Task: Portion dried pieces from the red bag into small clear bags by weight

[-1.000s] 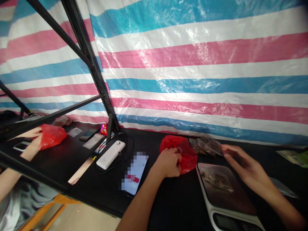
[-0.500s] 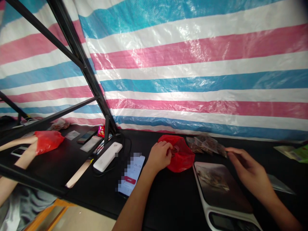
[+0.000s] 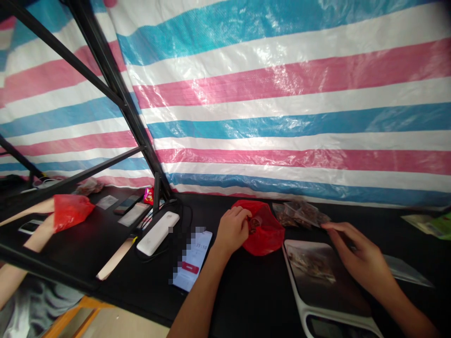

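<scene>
My left hand rests at the mouth of a red plastic bag on the black table, fingers curled into its opening and pinching something small I cannot make out. My right hand hovers with fingers apart over the far right edge of a kitchen scale, close to several clear packets of brown dried goods. The scale's shiny platform carries a small clear packet with brown bits.
A phone with a lit screen lies left of my left arm, beside a white power bank with a cable. A black metal frame slants at the left. Another person's hands hold a red bag far left. A striped tarp hangs behind.
My left hand has gone from the bag's side into its opening. My right hand has drawn back slightly from the packets toward the scale. The view has shifted a little.
</scene>
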Demonstrator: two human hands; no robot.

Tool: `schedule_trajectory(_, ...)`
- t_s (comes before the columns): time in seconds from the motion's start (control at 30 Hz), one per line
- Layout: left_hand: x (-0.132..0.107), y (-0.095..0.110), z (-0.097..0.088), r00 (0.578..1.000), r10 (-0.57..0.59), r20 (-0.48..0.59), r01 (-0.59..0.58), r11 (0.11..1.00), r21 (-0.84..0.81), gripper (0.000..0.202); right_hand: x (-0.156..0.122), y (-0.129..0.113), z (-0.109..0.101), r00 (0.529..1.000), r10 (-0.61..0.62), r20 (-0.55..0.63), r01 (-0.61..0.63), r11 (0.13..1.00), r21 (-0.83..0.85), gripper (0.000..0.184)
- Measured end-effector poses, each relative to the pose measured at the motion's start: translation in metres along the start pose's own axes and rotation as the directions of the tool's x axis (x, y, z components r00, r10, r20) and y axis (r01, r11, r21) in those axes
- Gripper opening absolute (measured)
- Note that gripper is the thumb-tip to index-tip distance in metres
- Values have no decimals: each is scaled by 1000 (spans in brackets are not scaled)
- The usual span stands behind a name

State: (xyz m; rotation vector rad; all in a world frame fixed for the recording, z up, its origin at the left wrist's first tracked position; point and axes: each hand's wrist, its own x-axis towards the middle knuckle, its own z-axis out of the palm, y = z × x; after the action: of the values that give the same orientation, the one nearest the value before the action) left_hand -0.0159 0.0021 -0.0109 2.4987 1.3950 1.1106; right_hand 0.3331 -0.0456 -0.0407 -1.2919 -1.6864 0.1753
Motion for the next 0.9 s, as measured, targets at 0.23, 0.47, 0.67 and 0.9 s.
schedule_trajectory(0.23,-2,5,2,998,36,-55,-40,997,-60,30,-3,1,0,999,-28,32,29,999,-21,21)
schedule_trajectory(0.47,-4,8,6,997,53,-50,-59,991,-123,34,-4,-5,3,999,-17,49,19,999,-38,22)
schedule_trajectory(0.67,-3,6,6,999,28,-46,-35,987,-157,34,-6,-3,5,998,-11,63,14,999,-44,22)
schedule_trajectory(0.9,-4,5,8,999,13,-51,-21,986,-165,34,-4,-6,4,998,-23,66,25,999,-33,20)
